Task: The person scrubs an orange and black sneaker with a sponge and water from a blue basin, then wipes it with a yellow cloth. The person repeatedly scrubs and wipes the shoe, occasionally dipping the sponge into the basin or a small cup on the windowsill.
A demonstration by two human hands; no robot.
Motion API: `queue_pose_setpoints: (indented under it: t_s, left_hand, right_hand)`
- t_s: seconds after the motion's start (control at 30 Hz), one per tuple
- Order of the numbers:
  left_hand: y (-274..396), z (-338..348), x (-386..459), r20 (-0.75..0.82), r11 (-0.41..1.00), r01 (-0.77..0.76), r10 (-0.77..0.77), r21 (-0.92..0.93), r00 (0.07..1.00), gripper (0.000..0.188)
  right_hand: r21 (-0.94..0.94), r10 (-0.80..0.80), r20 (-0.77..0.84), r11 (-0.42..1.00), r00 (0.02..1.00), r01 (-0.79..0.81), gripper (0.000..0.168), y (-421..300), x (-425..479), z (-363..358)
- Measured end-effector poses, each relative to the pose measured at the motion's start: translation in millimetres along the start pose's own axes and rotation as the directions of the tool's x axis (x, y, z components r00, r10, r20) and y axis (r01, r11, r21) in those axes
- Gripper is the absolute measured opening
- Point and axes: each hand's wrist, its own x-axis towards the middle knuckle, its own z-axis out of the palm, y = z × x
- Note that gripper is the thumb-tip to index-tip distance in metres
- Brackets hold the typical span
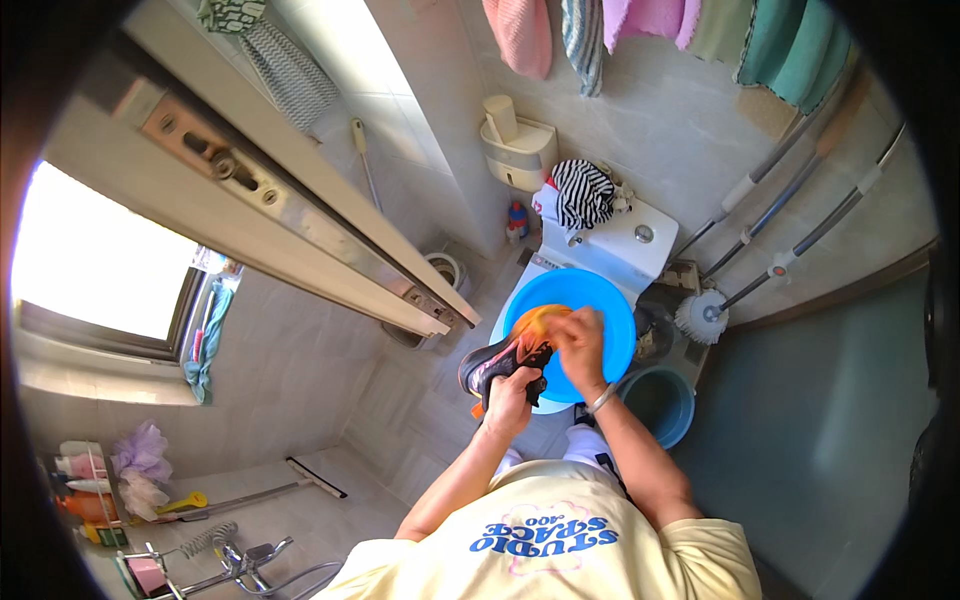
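My left hand (510, 401) grips a black sneaker (487, 367) with an orange and yellow front (536, 322). The shoe is tilted over the left side of a bright blue plastic basin (616, 315). My right hand (581, 346) has its fingers bent against the orange part of the shoe and is blurred. Whether it holds anything small is hidden by the fingers. Beneath the basin is a white toilet (510, 300), its seat mostly covered.
A black-and-white striped cloth (583, 193) lies on the toilet tank (656, 232). A bluish bucket (679, 405) stands at my right, near a round white brush head (701, 316). The edge of an open door (322, 247) juts in from the left.
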Motion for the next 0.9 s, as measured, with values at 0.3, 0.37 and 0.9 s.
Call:
queue_pose_setpoints:
  t_s: [0.3,0.37,0.9]
  left_hand:
    - [10,-8,9,0.119,0.988,0.072,-0.056,-0.135,0.991,0.044]
    - [2,-16,15,0.205,0.942,0.184,-0.129,-0.28,0.97,0.051]
    - [10,-14,-4,0.263,0.924,0.209,-0.125,-0.319,0.956,0.06]
  right_hand:
    - [0.051,0.03,-0.062,0.998,0.998,-0.027,0.016,-12,6,-6]
    - [0.184,0.122,-0.104,0.978,0.987,-0.101,0.018,-9,3,-5]
    - [0.118,-0.019,0.063,0.993,0.998,0.011,0.02,-36,38,-9]
